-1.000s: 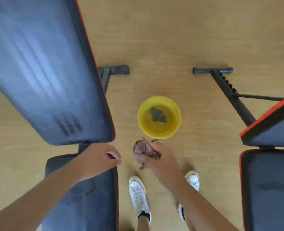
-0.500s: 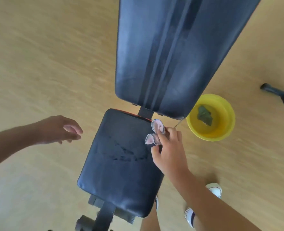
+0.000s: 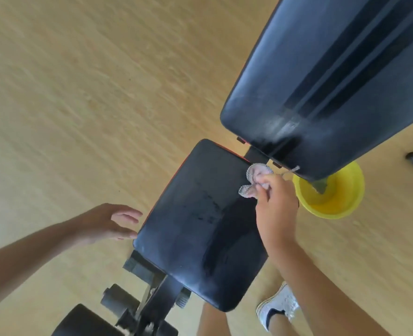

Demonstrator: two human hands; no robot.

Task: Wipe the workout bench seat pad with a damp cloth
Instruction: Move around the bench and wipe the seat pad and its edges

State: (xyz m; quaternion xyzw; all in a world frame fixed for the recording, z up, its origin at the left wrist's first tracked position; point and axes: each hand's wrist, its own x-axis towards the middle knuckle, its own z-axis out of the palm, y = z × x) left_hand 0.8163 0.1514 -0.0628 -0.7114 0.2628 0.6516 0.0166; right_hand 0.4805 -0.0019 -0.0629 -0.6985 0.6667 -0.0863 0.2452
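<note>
Under the right hand (image 3: 277, 209), a bunched pale checked cloth (image 3: 256, 179) is pinched against the black padded seat pad's (image 3: 200, 229) far corner, yellow plastic basin (image 3: 334, 197) just beyond. Wiping seems to be starting; next, a firm pull nearward. Left hand (image 3: 108, 221) hovers spread, empty, beside the pad's edge.

Right hand (image 3: 277, 207) curled in a closed grip; left hand (image 3: 106, 223) spread, fingers loose
</note>
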